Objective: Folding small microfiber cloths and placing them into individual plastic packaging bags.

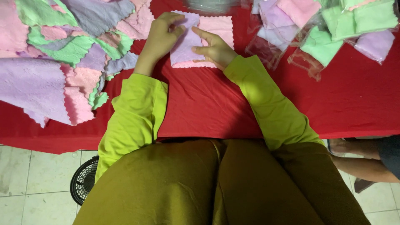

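Observation:
A small purple cloth (pixel 186 46) lies folded on top of a pink cloth (pixel 218 26) on the red tablecloth (pixel 208 104). My left hand (pixel 161 33) grips the purple cloth's upper left edge with the fingers curled over it. My right hand (pixel 214 48) rests flat on the cloth's right side, fingers spread, pressing it down onto the pink one. Both arms wear lime-green sleeves.
A loose pile of purple, pink and green cloths (pixel 62 54) covers the table's left. Clear plastic bags holding folded cloths (pixel 329 29) lie at the right. A black fan (pixel 83 181) stands on the tiled floor below left. Another person's legs (pixel 366 156) show at the right edge.

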